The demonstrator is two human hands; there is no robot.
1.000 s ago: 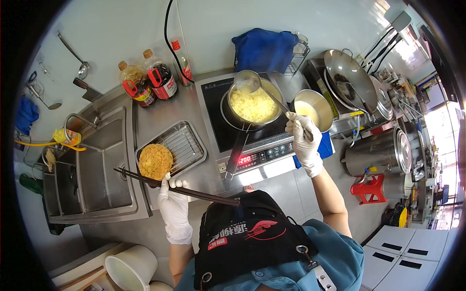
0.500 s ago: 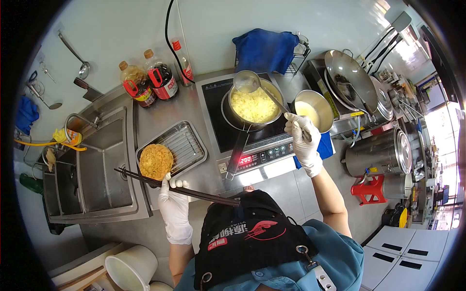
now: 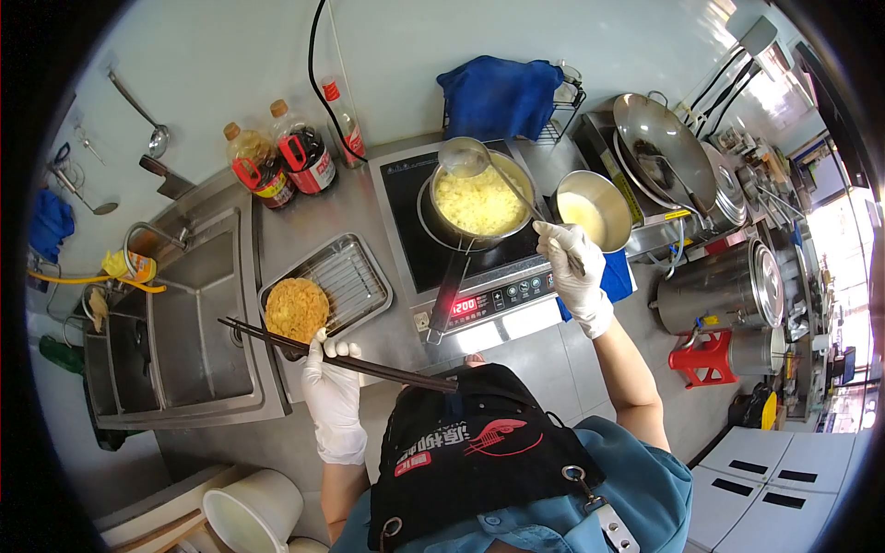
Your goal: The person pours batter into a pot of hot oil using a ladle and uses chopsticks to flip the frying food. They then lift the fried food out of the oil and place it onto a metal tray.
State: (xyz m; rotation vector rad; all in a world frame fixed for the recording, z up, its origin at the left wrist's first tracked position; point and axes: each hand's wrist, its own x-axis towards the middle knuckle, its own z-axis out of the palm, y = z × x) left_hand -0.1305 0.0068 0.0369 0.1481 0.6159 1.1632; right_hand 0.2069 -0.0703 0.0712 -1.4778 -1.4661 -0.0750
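Observation:
My right hand [image 3: 573, 267], in a white glove, is closed round the handle of a ladle [image 3: 464, 158]. The ladle's bowl hangs over the far left rim of a pot [image 3: 458, 241], whose bubbling yellow contents [image 3: 479, 201] fill most of it. With my gloved left hand [image 3: 332, 392] I grip a pair of long dark chopsticks [image 3: 387, 371], which lie crosswise at the near edge of the counter. Just beyond that hand, a round golden fried cake [image 3: 297, 311] rests on the wire rack of a metal tray [image 3: 376, 300]. The pot stands on an induction cooker [image 3: 410, 184].
A steel pot with pale liquid [image 3: 619, 214] is right of the cooker. Sauce bottles [image 3: 309, 161] stand by the wall, with a sink [image 3: 198, 323] at left. A wok [image 3: 659, 129] sits at the back right. The pot's dark handle [image 3: 450, 293] points toward me.
My right hand and the ladle have shifted very slightly left and down in view. My left hand, the chopsticks and the fried cake stay where they were.

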